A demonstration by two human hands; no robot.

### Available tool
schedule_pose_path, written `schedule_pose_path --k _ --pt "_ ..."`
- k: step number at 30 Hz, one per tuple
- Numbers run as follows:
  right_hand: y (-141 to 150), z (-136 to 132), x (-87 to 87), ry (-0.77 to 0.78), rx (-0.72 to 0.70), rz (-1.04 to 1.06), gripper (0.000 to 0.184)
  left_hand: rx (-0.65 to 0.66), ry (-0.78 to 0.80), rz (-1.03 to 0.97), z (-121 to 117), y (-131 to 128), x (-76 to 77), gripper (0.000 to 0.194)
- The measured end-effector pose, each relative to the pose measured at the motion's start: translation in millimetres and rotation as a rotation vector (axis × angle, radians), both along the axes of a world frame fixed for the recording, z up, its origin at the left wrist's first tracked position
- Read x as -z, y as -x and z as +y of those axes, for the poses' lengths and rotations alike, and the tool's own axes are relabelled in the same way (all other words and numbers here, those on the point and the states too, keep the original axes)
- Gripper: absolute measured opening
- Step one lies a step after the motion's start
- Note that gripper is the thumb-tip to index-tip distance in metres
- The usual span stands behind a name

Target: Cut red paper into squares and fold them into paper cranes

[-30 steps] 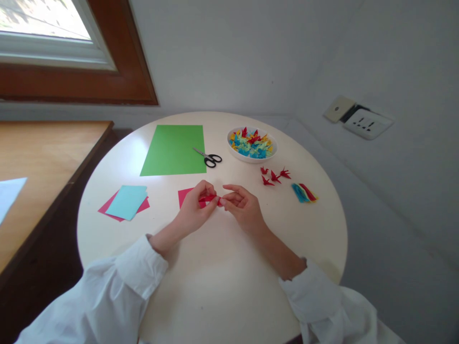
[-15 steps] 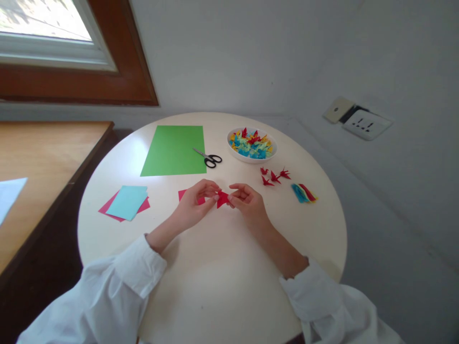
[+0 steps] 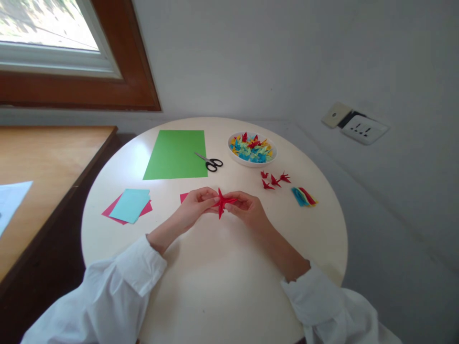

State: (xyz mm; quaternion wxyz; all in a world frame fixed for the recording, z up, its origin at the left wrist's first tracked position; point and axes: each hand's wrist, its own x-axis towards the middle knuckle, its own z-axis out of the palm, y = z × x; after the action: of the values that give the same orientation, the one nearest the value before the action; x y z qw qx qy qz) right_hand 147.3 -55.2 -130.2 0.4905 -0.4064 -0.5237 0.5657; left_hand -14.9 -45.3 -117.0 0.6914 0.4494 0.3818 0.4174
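Note:
Between my two hands is a folded piece of red origami paper [image 3: 221, 202], seen as a four-pointed star shape. My left hand [image 3: 196, 204] pinches its left side between thumb and fingers. On the other side, my right hand [image 3: 248, 206] pinches the right point. Partly hidden behind my left hand, a red paper sheet [image 3: 183, 196] lies on the table. Several small red paper cranes [image 3: 275, 180] rest beyond my right hand. Farther back, a white bowl [image 3: 247, 163] holds many small paper cranes [image 3: 253, 148] in red, yellow, blue and pale green.
The round white table [image 3: 222, 286] carries a green sheet [image 3: 175, 155] with black-handled scissors [image 3: 212, 164] over its right edge. Light blue paper squares [image 3: 129, 205] lie on red ones [image 3: 112, 209] at left. At right sits a fan of coloured paper strips [image 3: 304, 196].
The red paper has been turned and opened out, from a flat winged outline to a four-pointed star. Both hands still hold it, and the view has tilted slightly up.

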Motion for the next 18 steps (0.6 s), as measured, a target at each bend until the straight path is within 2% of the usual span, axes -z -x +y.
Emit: schedule_pose_path --k 5,10,14,18 --pt "-4.5 1.0 0.6 -0.005 -0.055 0.039 0.025 0.052 -0.009 -0.024 2.2 5.4 3.2 0.029" --pt "-5.5 2.3 2.8 -0.006 -0.024 0.031 0.018 0.202 -0.099 -0.037 2.7 9.0 8.8 0.039" --pt "-5.2 1.8 3.9 -0.008 -0.028 0.042 0.019 0.296 -0.14 -0.043 1.8 9.2 8.2 0.028" --pt "-4.6 0.5 3.4 -0.015 -0.058 0.023 0.021 0.323 -0.186 0.036 0.5 9.3 4.7 0.023"
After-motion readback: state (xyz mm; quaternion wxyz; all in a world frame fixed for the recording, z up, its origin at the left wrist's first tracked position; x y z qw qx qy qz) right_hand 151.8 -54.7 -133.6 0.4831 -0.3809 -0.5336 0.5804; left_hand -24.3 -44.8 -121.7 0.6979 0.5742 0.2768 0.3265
